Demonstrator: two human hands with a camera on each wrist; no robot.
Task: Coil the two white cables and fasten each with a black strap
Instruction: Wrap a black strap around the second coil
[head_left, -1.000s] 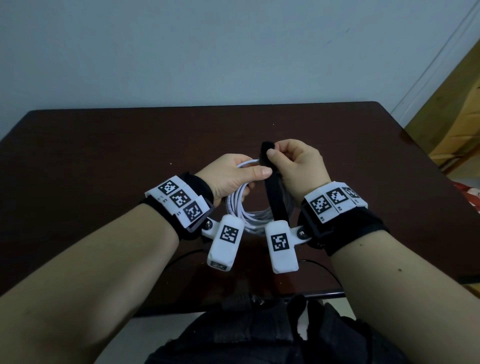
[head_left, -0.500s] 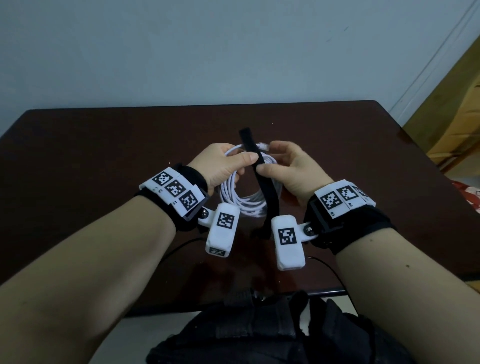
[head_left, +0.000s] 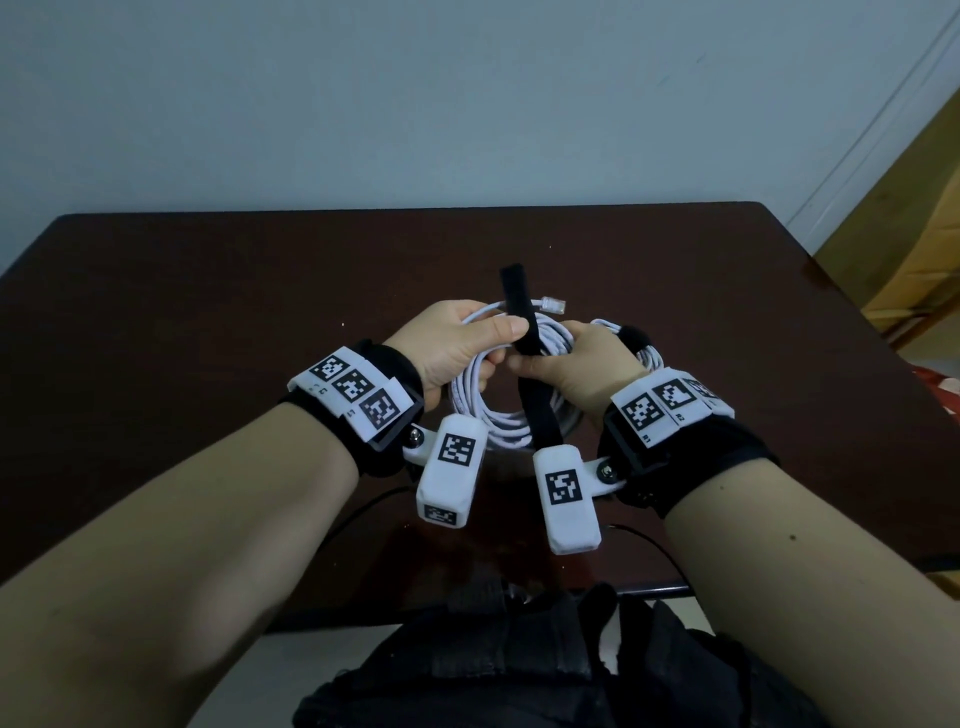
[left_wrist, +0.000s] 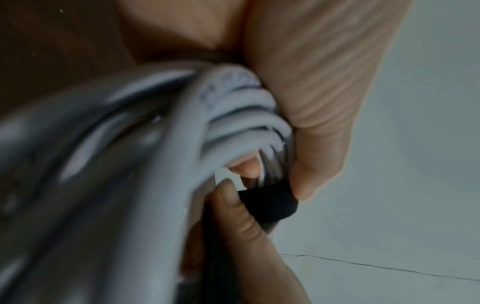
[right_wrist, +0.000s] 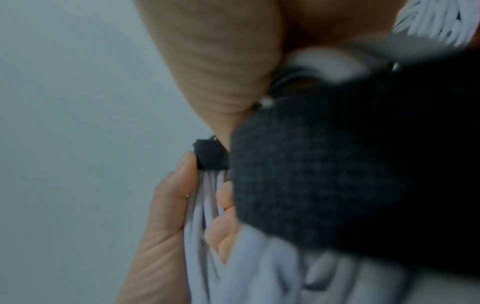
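I hold a coiled white cable (head_left: 493, 421) above the dark table (head_left: 208, 322). My left hand (head_left: 498, 343) grips the coil's far side, and its thumb presses a black strap (head_left: 537, 410) against the loops. The strap lies across the coil, with its free end (head_left: 511, 278) sticking up past the cable's plug (head_left: 553, 303). My right hand (head_left: 530, 364) pinches the strap just right of the left thumb. The left wrist view shows the strap (left_wrist: 270, 203) between both thumbs beside the loops (left_wrist: 233, 123). A second white coil (head_left: 649, 358) with a black strap (head_left: 631, 335) lies behind my right hand.
The table's far edge meets a pale wall (head_left: 467, 104). A wooden piece of furniture (head_left: 914, 249) stands to the right. Thin black wires (head_left: 363, 506) run from the wrist mounts over the near table edge. Dark clothing (head_left: 519, 675) fills the bottom.
My right hand has slid from the strap's top end down to the coil, leaving that end free. The coil has tipped flatter, and the second coil now shows behind my right hand.
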